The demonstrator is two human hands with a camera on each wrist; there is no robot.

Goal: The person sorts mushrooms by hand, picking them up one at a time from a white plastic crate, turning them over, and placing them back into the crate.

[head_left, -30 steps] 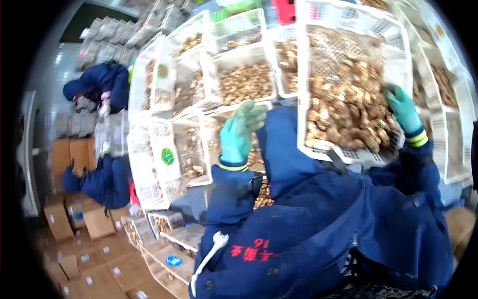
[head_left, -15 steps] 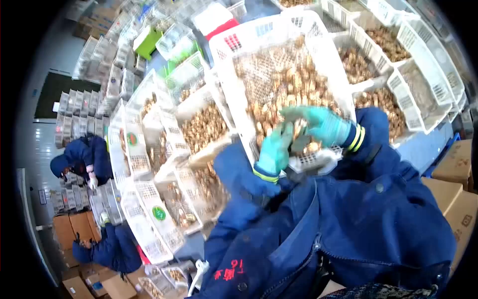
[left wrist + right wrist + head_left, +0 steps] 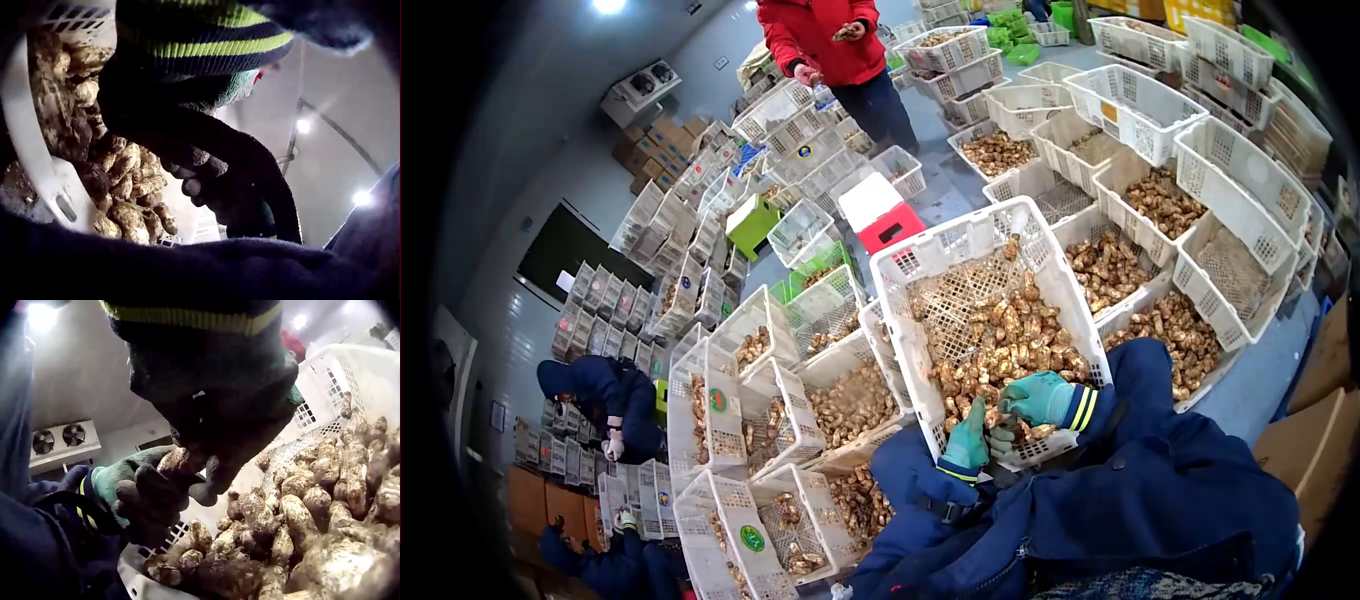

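Observation:
Gloved in teal, my left hand [image 3: 966,440] and right hand [image 3: 1038,398] meet over the near end of a white crate [image 3: 893,290] of brown, knobbly mushrooms [image 3: 1012,335]. The right wrist view shows my left hand [image 3: 140,484] with curled, dark-coated fingers gripping one small mushroom [image 3: 172,461]. My right hand [image 3: 215,406] is close against it from above, its fingers bent; shadow hides what they hold. In the left wrist view the hands are mostly dark beside the mushrooms [image 3: 128,169].
More mushroom crates stand left [image 3: 725,435] and right [image 3: 1220,290]. Beyond are a red box [image 3: 890,228], a green box [image 3: 752,225] and a standing person in a red jacket [image 3: 825,45]. Two people in dark blue work at the left; cardboard boxes [image 3: 1315,440] are at the right edge.
Both hands have come together over the crate from being apart; since half a second ago they stay close together at its near end. The head view has tilted up, showing more room.

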